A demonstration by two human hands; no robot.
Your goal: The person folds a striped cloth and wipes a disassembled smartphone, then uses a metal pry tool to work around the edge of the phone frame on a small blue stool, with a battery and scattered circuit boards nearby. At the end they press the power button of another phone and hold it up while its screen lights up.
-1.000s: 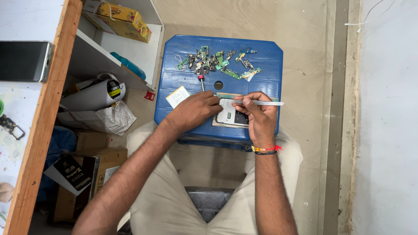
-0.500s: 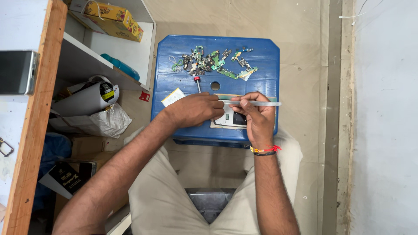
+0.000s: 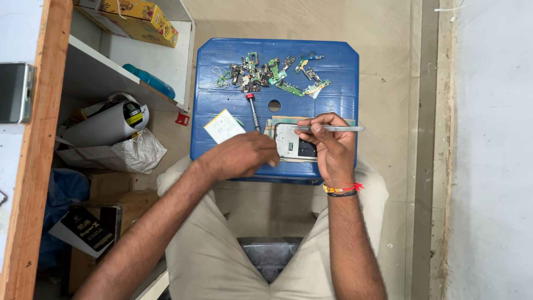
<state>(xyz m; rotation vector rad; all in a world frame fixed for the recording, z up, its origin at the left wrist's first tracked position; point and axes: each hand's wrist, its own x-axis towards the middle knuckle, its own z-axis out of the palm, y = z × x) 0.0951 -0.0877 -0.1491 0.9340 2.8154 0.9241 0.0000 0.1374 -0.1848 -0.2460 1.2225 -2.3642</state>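
Head view, looking down at a blue plastic stool (image 3: pixel 222 105) between the knees

Right hand (image 3: pixel 328 145) closed around metal tweezers (image 3: pixel 333 129), held near the tips; long axis lying almost level across the picture, blunt end pointing to the right past the fingers, tip end at the left above the opened phone (image 3: pixel 295 148)

Opened phone lying flat on the near part of the stool, inner side up, long axis left to right, its left end under the left hand

Left hand (image 3: pixel 244 156) curled narrow, knuckles up, pressing on the left edge of the phone; cannot tell what is under the fingers

Small white card (image 3: pixel 224 125) just beside the left hand, tilted

Screwdriver (image 3: pixel 253 111) with red collar next to the card, long axis running away from the body, tip toward the phone

Heap of green circuit parts (image 3: pixel 272 72) at the far side of the stool, well apart from both hands

Red and orange thread bands (image 3: pixel 340 189) on the right wrist

Shelf (image 3: pixel 111 78) at the left with a yellow box (image 3: pixel 139 14)
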